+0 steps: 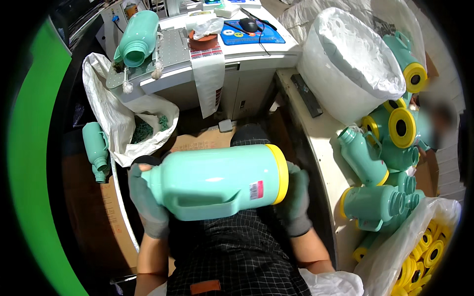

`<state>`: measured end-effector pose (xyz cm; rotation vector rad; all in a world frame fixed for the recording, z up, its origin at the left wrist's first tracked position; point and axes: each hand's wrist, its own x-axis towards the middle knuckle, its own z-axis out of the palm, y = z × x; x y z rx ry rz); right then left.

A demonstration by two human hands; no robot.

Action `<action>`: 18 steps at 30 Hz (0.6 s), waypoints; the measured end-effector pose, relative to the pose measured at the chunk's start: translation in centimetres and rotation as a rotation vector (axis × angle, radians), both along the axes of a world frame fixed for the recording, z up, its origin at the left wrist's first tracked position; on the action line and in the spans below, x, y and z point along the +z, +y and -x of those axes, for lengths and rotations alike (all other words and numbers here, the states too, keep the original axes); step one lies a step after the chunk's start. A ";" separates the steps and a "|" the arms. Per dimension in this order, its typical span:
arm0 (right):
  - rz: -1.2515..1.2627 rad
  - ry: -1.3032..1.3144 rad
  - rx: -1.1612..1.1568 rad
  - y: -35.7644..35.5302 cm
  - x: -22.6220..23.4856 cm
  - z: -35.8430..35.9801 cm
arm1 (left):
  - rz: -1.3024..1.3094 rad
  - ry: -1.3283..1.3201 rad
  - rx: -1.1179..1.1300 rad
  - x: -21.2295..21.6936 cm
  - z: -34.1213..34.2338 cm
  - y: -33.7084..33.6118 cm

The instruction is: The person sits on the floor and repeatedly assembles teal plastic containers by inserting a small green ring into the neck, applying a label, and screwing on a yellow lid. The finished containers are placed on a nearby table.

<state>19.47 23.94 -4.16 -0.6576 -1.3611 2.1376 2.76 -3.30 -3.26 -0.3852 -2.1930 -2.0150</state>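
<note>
Person facing the white workbench (247,52), seated or standing, can't tell from here. Mint-green handled jug (222,170) held on its side in front of the workbench, over black checked clothing (232,251). Neck to the person's left, yellow base ring (280,175) to the right, handle (207,203) on the side away from the workbench; small pink-and-white label (256,190) by the base.

Left hand (149,204), gloved, clamped on the jug's neck end. Right hand (297,197), gloved and blurred, at the base ring; fingers mostly hidden, so can't tell how closed they are.

On the workbench's left end: second jug (140,29) lying on a perforated metal plate (173,42). Label strip (207,74) hangs off the workbench's front edge; black mouse (248,24) on a blue mat (267,34) farther right on top. White sack (101,81) with green scraps (142,132) just off the workbench's left front. Right of the workbench: big translucent bag (331,74), then jug pile (373,203) and bagged yellow rings (433,254), both farther from it.
</note>
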 end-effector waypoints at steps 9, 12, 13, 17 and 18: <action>-0.196 0.265 0.373 4.5 4.8 4.4 | -0.658 -0.316 -0.395 -1.5 -1.0 0.4; -0.106 0.257 0.119 5.0 4.1 2.7 | -0.450 -0.299 -0.244 -1.5 -1.3 0.2; -0.109 0.273 -0.047 5.4 3.4 1.8 | -0.568 -0.337 -0.264 -0.5 -1.4 0.6; -0.903 0.058 -0.097 0.2 4.8 -4.2 | 0.260 0.315 -0.100 3.8 -2.1 4.2; -1.075 0.062 -0.112 -1.5 4.2 -5.1 | 0.195 0.272 -0.189 4.5 -2.8 5.5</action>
